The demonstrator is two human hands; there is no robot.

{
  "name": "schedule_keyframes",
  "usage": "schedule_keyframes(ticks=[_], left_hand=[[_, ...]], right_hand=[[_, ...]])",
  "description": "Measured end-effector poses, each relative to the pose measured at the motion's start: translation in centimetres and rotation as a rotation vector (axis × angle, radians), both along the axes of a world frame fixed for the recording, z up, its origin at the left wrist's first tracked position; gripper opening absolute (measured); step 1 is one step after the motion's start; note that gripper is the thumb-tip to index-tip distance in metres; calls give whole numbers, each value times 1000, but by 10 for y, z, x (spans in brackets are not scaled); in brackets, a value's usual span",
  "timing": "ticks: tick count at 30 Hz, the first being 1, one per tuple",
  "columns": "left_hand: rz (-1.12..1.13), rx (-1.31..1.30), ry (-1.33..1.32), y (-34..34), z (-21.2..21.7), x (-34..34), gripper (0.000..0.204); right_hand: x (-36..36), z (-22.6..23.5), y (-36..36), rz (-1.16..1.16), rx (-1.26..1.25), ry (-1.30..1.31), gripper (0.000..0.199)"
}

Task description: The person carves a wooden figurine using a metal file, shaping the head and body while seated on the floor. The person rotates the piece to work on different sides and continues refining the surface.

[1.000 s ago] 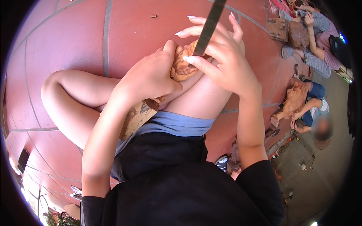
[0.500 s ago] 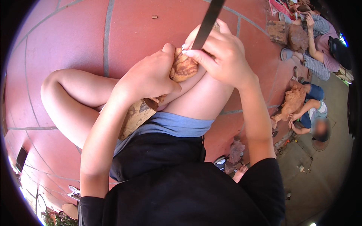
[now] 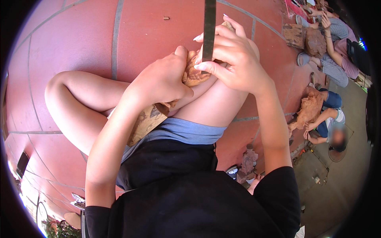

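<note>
A carved piece of brown, streaky wood [image 3: 192, 72] lies across my lap, its pale, dark-patched lower part [image 3: 146, 123] showing under my left wrist. My left hand [image 3: 160, 77] is closed around the wood, thumb on top. At the wood's far end, my right hand [image 3: 232, 55] pinches a long, dark, flat strip like a blade or file [image 3: 208, 33] between thumb and fingers. The strip stands almost upright in the picture, its lower end by my thumb at the wood. A tan tip [image 3: 228, 25] shows beyond my right fingers; I cannot tell whether it belongs to the wood.
Under my crossed legs is a red tiled floor [image 3: 79, 35]. A small chip [image 3: 166, 18] lies ahead. To the right, a person sits at a rough wood chunk [image 3: 311, 107]; farther off, another person sits near wooden blocks [image 3: 293, 35]. A dark flat object [image 3: 22, 164] lies at far left.
The dark strip has swung from a rightward slant to nearly upright, and its lower end sits slightly lower. My right fingers have spread a little; my left hand keeps its hold on the wood.
</note>
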State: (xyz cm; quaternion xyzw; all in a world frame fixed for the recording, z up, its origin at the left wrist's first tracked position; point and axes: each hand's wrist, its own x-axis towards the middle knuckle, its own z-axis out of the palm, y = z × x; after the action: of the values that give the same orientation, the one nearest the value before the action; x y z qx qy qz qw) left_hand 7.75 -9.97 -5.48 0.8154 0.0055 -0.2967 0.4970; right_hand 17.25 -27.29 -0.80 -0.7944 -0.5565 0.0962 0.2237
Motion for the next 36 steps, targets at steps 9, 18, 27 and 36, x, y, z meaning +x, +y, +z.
schedule_keyframes(ticks=[9,18,27,36], left_hand=[[-21,18,-71,-1,-3,0,50],[-26,29,-52,0,-1,-1,50],[-9,22,-65,0,0,-2,51],[-15,40,-56,-2,3,-1,50]], right_hand=[[1,-10,-8,-56,152,155,14],[2,-20,-5,-134,266,143,11],[0,-18,-2,-193,259,108,7],[-3,-20,2,-219,291,4,27]])
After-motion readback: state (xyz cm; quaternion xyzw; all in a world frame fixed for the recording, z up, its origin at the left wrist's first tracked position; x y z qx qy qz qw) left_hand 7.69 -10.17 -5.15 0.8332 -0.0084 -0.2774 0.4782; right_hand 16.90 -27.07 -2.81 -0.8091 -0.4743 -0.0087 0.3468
